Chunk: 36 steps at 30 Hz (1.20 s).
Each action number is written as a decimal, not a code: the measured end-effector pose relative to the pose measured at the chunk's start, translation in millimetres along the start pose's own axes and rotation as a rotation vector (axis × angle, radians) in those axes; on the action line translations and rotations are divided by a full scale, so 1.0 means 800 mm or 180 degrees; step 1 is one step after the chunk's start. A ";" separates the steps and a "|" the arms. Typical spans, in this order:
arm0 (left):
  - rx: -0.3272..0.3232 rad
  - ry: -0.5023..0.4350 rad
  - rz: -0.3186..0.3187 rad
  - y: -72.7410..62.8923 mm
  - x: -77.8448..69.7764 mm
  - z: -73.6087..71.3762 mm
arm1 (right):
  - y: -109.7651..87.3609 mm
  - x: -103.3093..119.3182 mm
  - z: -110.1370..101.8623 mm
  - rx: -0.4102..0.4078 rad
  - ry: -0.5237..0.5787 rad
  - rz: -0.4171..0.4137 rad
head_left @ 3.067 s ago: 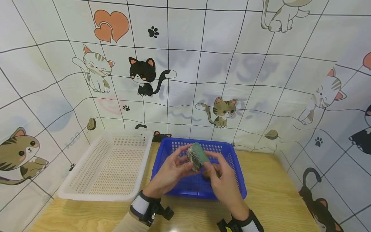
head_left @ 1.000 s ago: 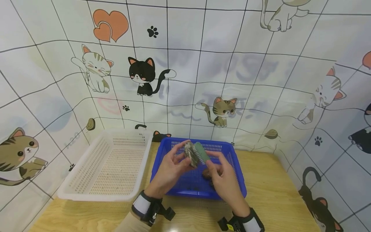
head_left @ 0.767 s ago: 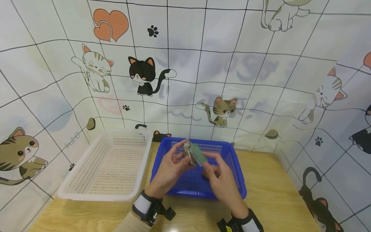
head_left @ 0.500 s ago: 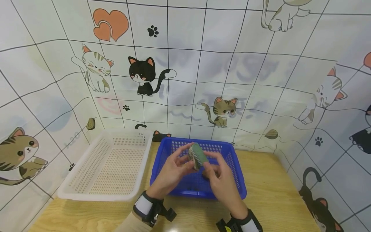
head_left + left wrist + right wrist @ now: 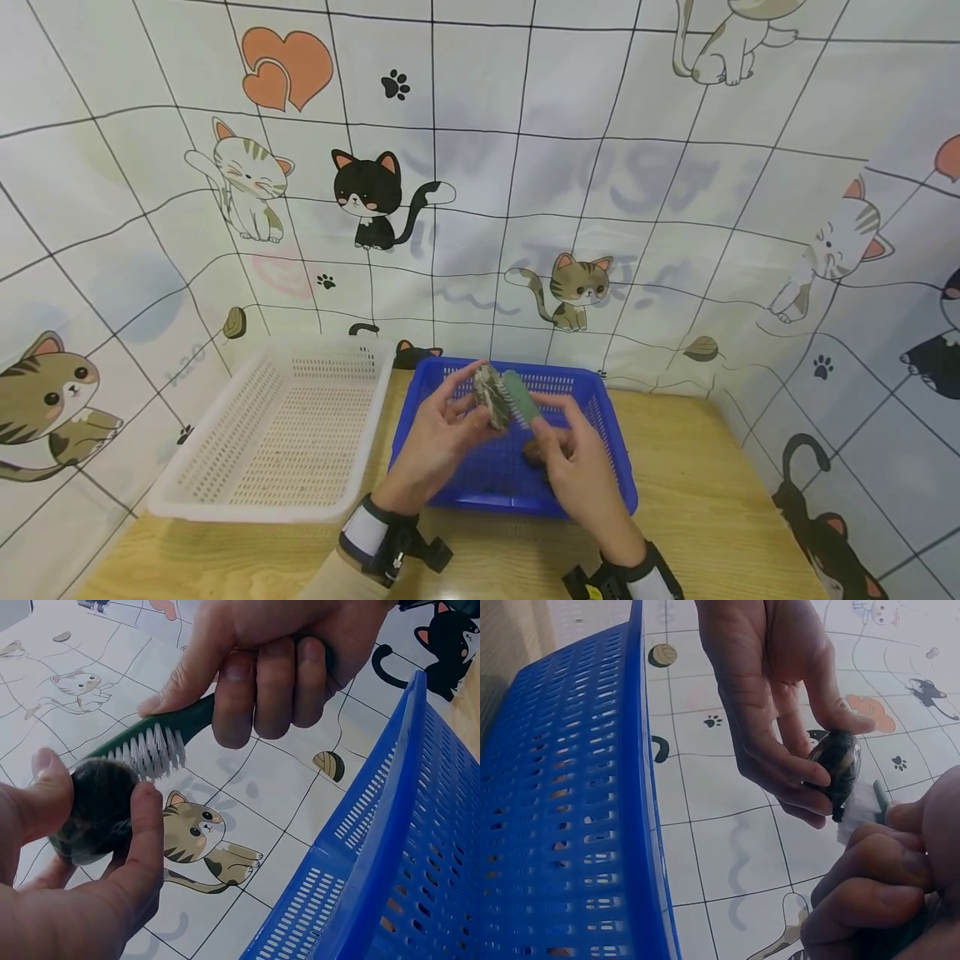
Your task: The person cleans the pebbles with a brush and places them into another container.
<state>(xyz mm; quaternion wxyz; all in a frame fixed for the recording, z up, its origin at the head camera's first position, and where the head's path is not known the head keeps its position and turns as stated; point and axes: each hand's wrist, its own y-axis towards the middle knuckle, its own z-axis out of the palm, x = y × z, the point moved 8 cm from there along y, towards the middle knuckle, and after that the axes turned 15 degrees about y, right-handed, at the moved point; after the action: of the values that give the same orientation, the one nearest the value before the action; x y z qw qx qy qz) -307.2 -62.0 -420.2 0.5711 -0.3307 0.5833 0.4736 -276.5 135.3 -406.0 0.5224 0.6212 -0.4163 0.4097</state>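
Note:
My left hand (image 5: 438, 437) pinches a dark, pale-veined stone (image 5: 491, 398) between thumb and fingers over the blue basket (image 5: 480, 500). In the left wrist view the stone (image 5: 97, 810) looks rounded, smooth and blackish green. My right hand (image 5: 581, 467) grips a green brush (image 5: 522, 398) by its handle, thumb laid along its back. White bristles (image 5: 154, 754) meet the edge of the stone in that view. Seen from the right wrist, the bristles (image 5: 859, 810) lie against the stone (image 5: 836, 765) too. The fingers hide most of the brush handle.
A brown lump (image 5: 534, 452), partly hidden by my right hand, lies in the blue basket. To the left stands a white perforated basket (image 5: 367, 454) on the wooden table (image 5: 697, 500). A cat-print sheet (image 5: 480, 183) hangs behind and at both sides.
The brush shifts back and forth along the stone between frames. It overlaps the stone half a second ago; now more of the stone's veined face shows, with the brush at its right edge.

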 end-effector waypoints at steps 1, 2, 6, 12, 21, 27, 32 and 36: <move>-0.0034 -0.0010 -0.0010 0.001 0.001 -0.001 | -0.001 0.000 0.001 0.0018 0.0010 -0.0001; -0.0058 -0.0022 -0.0019 0.002 0.002 -0.002 | -0.002 0.001 0.003 0.0052 0.0013 -0.0012; -0.0039 0.0076 -0.0043 0.006 0.007 0.000 | -0.006 0.006 0.013 0.0240 0.0072 -0.0147; 0.0223 0.0266 -0.0050 0.005 0.013 0.013 | -0.005 0.010 0.010 0.0145 0.0070 -0.0306; 0.0269 0.0161 -0.0007 0.002 0.009 0.017 | 0.003 0.001 -0.005 -0.0009 0.0086 -0.0151; -0.0103 -0.0115 -0.0049 0.002 0.007 0.001 | -0.001 0.002 0.003 0.0140 0.0007 -0.0121; -0.0169 -0.0023 -0.0130 0.003 0.010 -0.002 | -0.006 0.010 0.017 0.0319 -0.0028 -0.0401; 0.0032 0.0241 -0.0144 0.002 0.012 0.003 | -0.006 0.015 0.016 0.0222 -0.0044 -0.0550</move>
<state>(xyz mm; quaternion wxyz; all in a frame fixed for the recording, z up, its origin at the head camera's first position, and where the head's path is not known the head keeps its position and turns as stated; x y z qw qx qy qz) -309.3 -57.4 -429.1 0.5608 -0.3586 0.5993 0.4448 -267.0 121.7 -397.6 0.5310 0.6755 -0.3502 0.3730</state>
